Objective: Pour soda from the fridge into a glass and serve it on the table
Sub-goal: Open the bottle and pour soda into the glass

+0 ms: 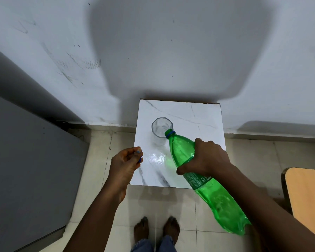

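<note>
A clear faceted glass [161, 130] stands upright on the small white marble-patterned table [198, 115]. My right hand [205, 158] grips a large green soda bottle [209, 186] around its upper body and tilts it steeply, the open mouth with its blue ring resting over the glass's near right rim. The glass holds a little clear liquid at the bottom. My left hand [125, 161] hovers at the table's left edge, fingers pinched on the blue bottle cap [139, 157].
A grey fridge [25, 170] fills the left side. A white wall rises behind the table. A wooden tabletop corner [307, 197] shows at the right. My bare feet [156, 229] stand on the beige tiled floor below the table.
</note>
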